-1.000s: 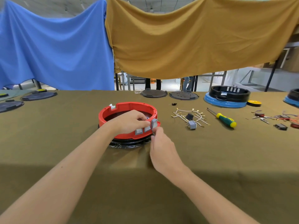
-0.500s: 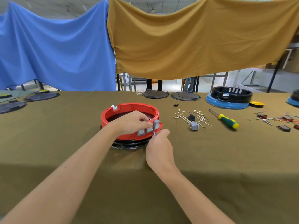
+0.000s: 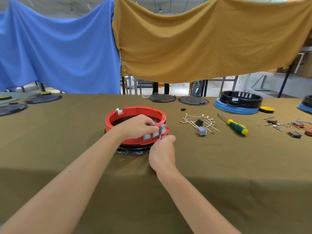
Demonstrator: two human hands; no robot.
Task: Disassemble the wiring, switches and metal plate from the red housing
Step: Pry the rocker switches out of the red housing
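Grey switch between left hand and right hand; on red housing

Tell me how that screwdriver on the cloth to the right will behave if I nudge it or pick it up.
The screwdriver would likely roll when nudged: its handle looks round, though the tablecloth may slow it. It should lift stiff, in one piece, probably handle-heavy, since the green and yellow grip is far thicker than the thin shaft.

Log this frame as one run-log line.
stage: switch removal | left hand: holds red housing rim | right hand: pulls rightmost grey switch, tilted out | two switches seated | screwdriver idle
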